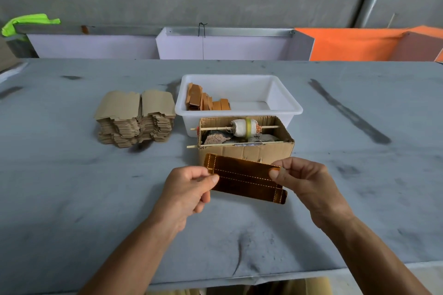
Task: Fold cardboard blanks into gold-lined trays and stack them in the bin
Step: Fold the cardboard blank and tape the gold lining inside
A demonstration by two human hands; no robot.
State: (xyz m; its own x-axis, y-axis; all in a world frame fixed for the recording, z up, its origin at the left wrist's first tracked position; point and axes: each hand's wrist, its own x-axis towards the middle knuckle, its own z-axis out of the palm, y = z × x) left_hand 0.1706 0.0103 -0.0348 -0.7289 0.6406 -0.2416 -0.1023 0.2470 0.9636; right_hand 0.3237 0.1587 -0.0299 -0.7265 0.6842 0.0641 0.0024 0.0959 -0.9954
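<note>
Both hands hold a flat gold-lined blank above the bench, not yet folded.

The left hand (189,189) pinches the left end of the flat, gold-lined cardboard blank (244,178) between thumb and curled fingers, and the right hand (303,181) pinches its upper right edge the same way, so the blank hangs tilted just above the grey cloth-covered bench (72,199), gold face up with dashed crease lines showing. Just beyond it stands an open brown cardboard box with a thread spool on a stick (244,137), then the white plastic bin (285,105) holding a few folded trays (208,102) at its left; a stack of plain tan blanks (136,118) lies left. A fold started off the creases would probably skew the walls, and a loose pinch could drop the blank.
</note>
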